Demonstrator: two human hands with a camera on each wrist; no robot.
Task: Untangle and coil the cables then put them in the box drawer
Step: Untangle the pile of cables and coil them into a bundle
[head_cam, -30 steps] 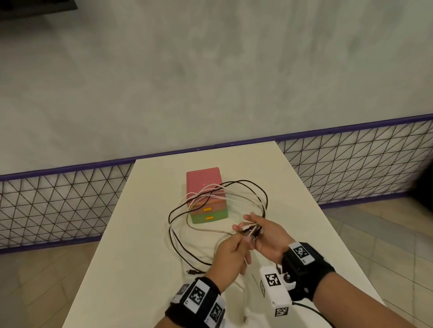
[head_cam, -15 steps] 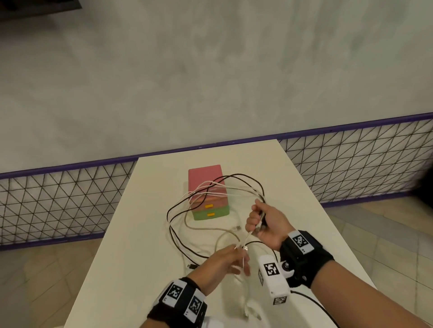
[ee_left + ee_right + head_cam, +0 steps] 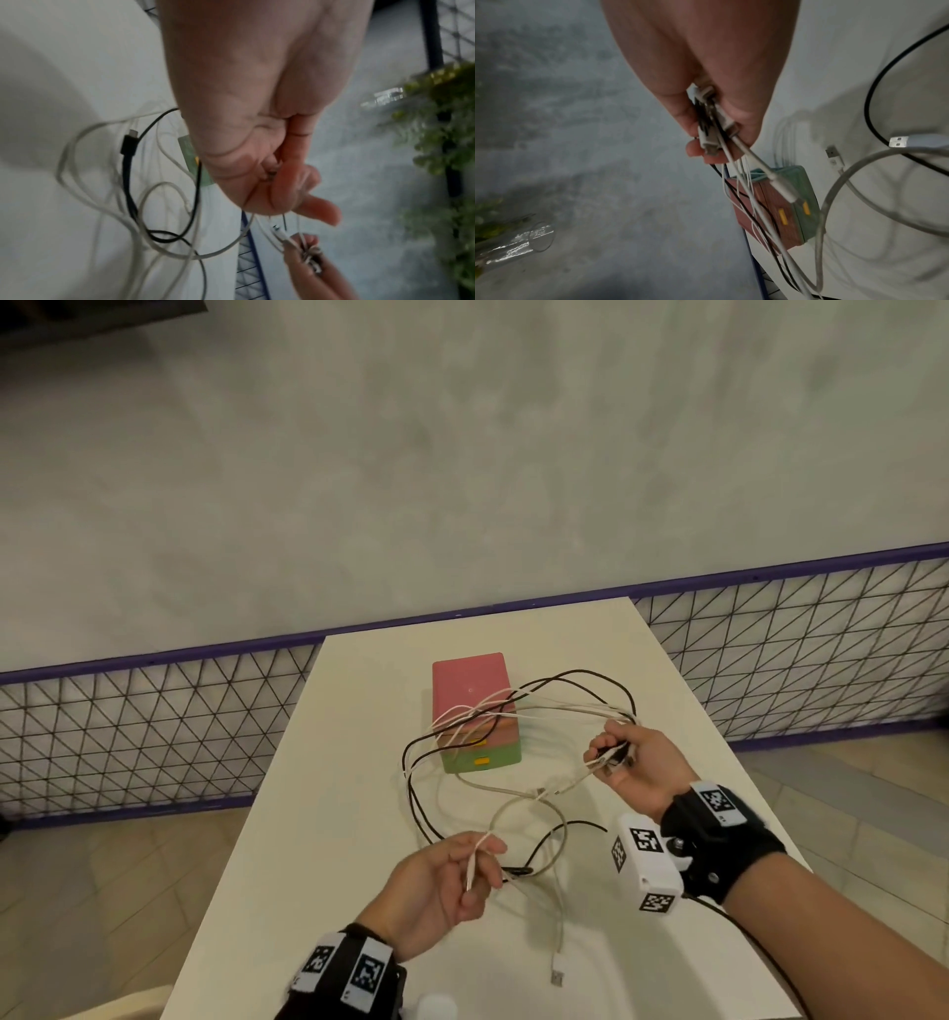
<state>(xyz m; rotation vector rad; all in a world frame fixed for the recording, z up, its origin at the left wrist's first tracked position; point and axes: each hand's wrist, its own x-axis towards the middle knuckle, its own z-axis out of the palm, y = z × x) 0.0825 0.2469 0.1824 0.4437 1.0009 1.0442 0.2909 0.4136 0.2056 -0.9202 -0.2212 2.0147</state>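
The right hand point(image 3: 637, 762) is raised above the right half of the white table point(image 3: 328, 814), fingers curled around a bundle of white and black cable ends point(image 3: 713, 130). The left hand point(image 3: 441, 886) sits lower and nearer the body, pinching one thin white cable point(image 3: 475, 857), well apart from the right. Cable loops point(image 3: 539, 706) drape over the pink-and-green drawer box point(image 3: 470, 680) mid-table, both its drawers closed; bare tabletop lies left of the box up to the table's left edge.
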